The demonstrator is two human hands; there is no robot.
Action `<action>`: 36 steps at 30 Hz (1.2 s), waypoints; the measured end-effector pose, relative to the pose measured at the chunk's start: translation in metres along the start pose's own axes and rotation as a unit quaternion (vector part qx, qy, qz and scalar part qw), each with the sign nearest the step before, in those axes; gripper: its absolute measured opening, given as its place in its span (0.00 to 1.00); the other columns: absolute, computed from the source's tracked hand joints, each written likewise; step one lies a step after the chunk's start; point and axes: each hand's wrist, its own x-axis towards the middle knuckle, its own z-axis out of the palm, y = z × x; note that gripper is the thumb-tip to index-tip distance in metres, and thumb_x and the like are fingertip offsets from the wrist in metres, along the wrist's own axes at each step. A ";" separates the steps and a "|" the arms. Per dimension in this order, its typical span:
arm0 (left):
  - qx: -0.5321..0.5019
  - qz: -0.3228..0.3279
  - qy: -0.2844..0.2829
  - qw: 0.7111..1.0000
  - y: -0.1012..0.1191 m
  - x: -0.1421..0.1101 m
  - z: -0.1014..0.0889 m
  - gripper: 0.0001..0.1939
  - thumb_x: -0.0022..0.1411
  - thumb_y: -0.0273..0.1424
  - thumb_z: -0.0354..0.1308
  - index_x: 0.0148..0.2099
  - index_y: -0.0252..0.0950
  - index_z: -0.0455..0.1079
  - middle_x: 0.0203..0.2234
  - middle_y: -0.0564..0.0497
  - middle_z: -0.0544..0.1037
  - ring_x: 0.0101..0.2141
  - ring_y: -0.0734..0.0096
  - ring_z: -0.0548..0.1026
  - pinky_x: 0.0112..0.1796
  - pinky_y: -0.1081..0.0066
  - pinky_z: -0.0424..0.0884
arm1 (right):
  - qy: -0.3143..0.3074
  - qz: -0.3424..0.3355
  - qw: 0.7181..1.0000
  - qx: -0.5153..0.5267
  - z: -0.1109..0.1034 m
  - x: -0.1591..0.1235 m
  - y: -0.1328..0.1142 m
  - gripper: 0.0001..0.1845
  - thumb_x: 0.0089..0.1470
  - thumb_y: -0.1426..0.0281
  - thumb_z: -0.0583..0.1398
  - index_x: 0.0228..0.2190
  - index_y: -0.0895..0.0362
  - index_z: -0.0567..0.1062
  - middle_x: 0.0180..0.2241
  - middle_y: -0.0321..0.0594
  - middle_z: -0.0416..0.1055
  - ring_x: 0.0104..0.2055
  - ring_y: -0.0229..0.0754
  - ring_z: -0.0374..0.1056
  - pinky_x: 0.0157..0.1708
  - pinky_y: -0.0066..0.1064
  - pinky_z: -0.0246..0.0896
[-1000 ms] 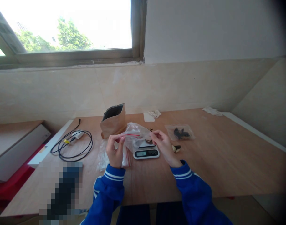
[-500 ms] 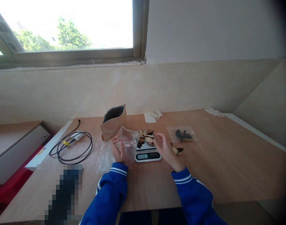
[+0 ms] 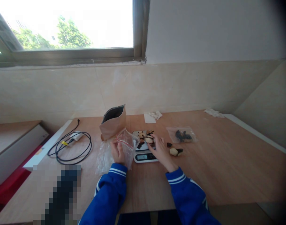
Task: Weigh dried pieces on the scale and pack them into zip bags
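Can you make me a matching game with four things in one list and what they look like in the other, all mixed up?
1. scale
2. cable
3. paper bag
4. left hand

A. brown and standing open
B. holding a clear bag with a red stripe
C. white, with brown and black pieces on top
D. black and looped in a coil

Right pairs: 1-C, 2-D, 3-A, 4-B

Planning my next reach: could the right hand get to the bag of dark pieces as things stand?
Probably yes: nothing covers the bag, and the way from the right hand, at the scale, looks free.
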 end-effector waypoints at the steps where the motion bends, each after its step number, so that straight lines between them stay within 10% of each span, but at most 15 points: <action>1: 0.001 0.001 -0.002 1.000 0.000 0.000 0.000 0.13 0.66 0.40 0.47 0.45 0.38 0.65 0.44 0.45 0.77 0.46 0.62 0.74 0.48 0.57 0.68 | -0.008 0.011 1.000 -0.013 -0.001 0.001 -0.002 0.20 0.55 0.67 0.57 0.50 0.56 0.67 0.47 0.49 0.72 0.49 0.56 0.63 0.46 0.48 0.57; 10: 0.026 0.039 -0.038 0.998 -0.001 -0.001 -0.003 0.17 0.65 0.42 0.47 0.45 0.35 0.68 0.42 0.42 0.77 0.45 0.58 0.75 0.47 0.56 0.68 | 0.078 0.050 0.986 0.140 -0.045 0.027 -0.052 0.22 0.54 0.59 0.59 0.48 0.55 0.68 0.44 0.46 0.74 0.46 0.49 0.66 0.47 0.42 0.55; 15: 0.011 0.061 -0.035 0.997 -0.008 -0.005 -0.004 0.16 0.65 0.41 0.46 0.44 0.35 0.66 0.44 0.40 0.77 0.47 0.56 0.74 0.49 0.53 0.67 | -0.027 -0.027 0.985 0.170 -0.067 0.039 -0.071 0.14 0.60 0.59 0.54 0.44 0.49 0.73 0.41 0.39 0.75 0.45 0.46 0.68 0.50 0.42 0.55; 26: -0.004 0.059 0.025 0.998 -0.005 -0.007 -0.002 0.15 0.65 0.42 0.46 0.43 0.35 0.64 0.44 0.40 0.76 0.46 0.57 0.75 0.47 0.54 0.68 | -0.116 -0.121 0.983 0.076 -0.005 0.014 -0.038 0.15 0.59 0.74 0.53 0.46 0.53 0.73 0.46 0.44 0.72 0.50 0.49 0.64 0.51 0.45 0.60; 36: 0.014 0.055 0.052 0.997 -0.003 -0.006 -0.003 0.15 0.65 0.41 0.43 0.42 0.36 0.63 0.42 0.41 0.77 0.43 0.59 0.75 0.45 0.56 0.69 | -0.112 -0.151 0.982 0.010 0.007 0.006 -0.039 0.20 0.55 0.74 0.58 0.50 0.52 0.70 0.46 0.46 0.69 0.49 0.53 0.64 0.46 0.46 0.65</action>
